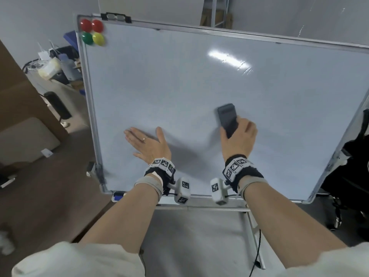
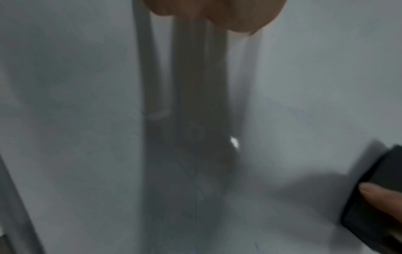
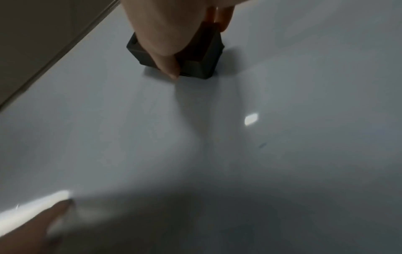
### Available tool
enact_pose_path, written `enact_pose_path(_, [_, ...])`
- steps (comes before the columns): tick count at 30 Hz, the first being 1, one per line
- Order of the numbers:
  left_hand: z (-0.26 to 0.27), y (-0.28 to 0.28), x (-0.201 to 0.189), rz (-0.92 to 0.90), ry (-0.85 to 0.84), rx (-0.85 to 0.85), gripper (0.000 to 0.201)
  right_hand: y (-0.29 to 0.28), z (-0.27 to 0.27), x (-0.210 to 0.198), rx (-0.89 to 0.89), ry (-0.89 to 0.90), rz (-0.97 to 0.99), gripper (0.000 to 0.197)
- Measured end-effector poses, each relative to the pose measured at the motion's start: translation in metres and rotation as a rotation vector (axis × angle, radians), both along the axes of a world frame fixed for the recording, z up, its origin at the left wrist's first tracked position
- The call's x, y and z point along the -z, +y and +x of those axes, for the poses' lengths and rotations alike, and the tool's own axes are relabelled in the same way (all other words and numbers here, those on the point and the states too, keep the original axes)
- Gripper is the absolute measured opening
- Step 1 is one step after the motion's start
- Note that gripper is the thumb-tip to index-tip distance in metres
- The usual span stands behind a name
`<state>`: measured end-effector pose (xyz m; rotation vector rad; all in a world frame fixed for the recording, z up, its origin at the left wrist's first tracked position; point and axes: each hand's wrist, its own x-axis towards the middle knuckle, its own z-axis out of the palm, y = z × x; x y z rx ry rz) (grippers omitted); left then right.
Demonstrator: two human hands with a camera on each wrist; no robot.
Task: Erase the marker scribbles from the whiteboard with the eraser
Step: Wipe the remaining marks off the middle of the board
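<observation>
The right hand grasps the black eraser, pressed flat on the whiteboard toward 4 o'clock of its centre. The left hand lies released, fingers straight, on the board at 7 o'clock. Four magnets sit at 10 o'clock.

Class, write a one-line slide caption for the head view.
Right hand wipes eraser over whiteboard; left hand braces flat.
</observation>
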<state>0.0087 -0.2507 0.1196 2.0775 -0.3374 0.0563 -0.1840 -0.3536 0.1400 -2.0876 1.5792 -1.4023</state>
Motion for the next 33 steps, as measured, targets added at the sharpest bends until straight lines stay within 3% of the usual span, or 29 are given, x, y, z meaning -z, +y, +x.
enact_pose_path(2, [-0.001, 0.0, 0.002, -0.01, 0.006, 0.004, 0.092, 0.009, 0.005, 0.009, -0.237, 0.218, -0.084, 0.049])
enact_pose_path(4, [-0.001, -0.001, 0.003, -0.022, 0.011, 0.002, 0.093, 0.01, 0.006, 0.016, -0.333, 0.314, -0.12, 0.048])
enact_pose_path(9, [-0.001, -0.003, 0.003, -0.017, 0.006, -0.012, 0.097, -0.007, 0.003, 0.002, -0.023, 0.022, -0.111, 0.051])
enact_pose_path(15, [0.002, -0.003, 0.002, 0.012, -0.003, -0.007, 0.1, 0.016, 0.021, 0.014, -0.337, 0.243, -0.139, 0.049])
enact_pose_path(20, [0.01, 0.002, 0.003, 0.028, -0.017, -0.007, 0.103, 0.003, 0.021, -0.004, -0.047, -0.008, -0.062, 0.051])
enact_pose_path(26, [0.015, 0.012, 0.007, 0.026, -0.076, -0.003, 0.095, 0.044, 0.041, 0.031, -0.397, 0.353, 0.032, 0.05])
enact_pose_path(33, [0.047, 0.058, 0.036, 0.088, -0.153, -0.041, 0.077, 0.087, 0.064, 0.073, -0.401, 0.428, 0.099, 0.051])
